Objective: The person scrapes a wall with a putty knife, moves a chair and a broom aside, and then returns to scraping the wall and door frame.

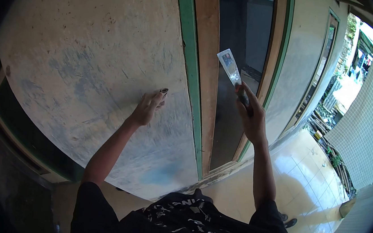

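Note:
My left hand (148, 107) is closed against the scuffed, pale wall (113, 33). A small folded piece of sandpaper (164, 90) pokes out past its fingers, dark along its edge; most of it is hidden by the hand. Raised in front of the dark window (243, 36), my right hand (250, 111) grips a putty knife (230, 67) by its dark handle. The flat metal blade points up and left, with pale smears on it, and appears apart from the wall. Grey-blue scrape marks cover the wall around my left hand.
A green and brown wooden frame (194, 63) borders the wall on its right. Shiny floor tiles (311, 173) run along the right, where dark footwear (290, 222) lies. Farther off are a light mesh screen (365, 129) and stacked sticks (339, 165).

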Motion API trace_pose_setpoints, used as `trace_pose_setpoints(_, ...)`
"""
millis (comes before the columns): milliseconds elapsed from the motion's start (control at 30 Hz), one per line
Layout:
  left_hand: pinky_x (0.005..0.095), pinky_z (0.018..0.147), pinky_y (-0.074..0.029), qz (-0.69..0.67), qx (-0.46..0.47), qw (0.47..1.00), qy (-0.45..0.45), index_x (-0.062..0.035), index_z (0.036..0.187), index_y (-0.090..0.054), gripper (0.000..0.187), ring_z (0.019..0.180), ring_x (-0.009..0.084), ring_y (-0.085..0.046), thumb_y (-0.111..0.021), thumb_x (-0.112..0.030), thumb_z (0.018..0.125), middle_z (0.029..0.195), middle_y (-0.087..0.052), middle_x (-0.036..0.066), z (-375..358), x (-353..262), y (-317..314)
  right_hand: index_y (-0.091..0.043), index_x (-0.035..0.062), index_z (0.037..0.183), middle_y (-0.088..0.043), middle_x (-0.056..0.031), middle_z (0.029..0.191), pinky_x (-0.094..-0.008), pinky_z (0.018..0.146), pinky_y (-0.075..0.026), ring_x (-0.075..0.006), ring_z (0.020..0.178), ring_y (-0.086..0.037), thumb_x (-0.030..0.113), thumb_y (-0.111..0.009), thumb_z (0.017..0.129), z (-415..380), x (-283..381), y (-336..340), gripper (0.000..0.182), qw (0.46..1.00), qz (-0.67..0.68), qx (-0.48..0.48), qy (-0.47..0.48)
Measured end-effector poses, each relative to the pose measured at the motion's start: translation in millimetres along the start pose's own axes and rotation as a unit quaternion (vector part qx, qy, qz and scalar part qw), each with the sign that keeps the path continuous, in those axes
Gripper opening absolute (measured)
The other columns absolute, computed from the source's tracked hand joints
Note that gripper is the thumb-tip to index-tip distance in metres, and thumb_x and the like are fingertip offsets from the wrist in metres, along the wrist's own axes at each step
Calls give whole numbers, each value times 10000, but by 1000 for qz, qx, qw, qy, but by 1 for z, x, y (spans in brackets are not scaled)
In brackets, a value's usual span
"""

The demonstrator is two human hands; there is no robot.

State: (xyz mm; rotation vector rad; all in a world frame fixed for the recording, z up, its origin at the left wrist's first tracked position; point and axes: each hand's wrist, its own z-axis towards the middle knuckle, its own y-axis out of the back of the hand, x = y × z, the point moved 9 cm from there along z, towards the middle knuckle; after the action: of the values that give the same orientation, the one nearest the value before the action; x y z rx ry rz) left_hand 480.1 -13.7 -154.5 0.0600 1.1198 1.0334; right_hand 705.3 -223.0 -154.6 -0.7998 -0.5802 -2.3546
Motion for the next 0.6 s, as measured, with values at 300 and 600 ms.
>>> trace_pose_setpoints(300,297,714,-532,-201,-40,979,-19,-53,1008,-519,295,896,183,-650,-451,-340,997,965,-618,100,36,-85,-43,-598,119,1288,-624,-139,1001,-350,677,-552,-248,785,-683,12,-659,816,-6,93,-36,488,987,-21,-88,130)
trace_pose_setpoints(600,370,863,-527,-486,-67,871,-40,4,1052,-542,510,915,240,-654,-288,-436,1013,944,-623,111,86,-127,-24,-660,74,1192,-670,-156,1006,-346,710,-544,-272,853,-691,44,-680,837,49,141,-75,357,978,-42,-143,143)
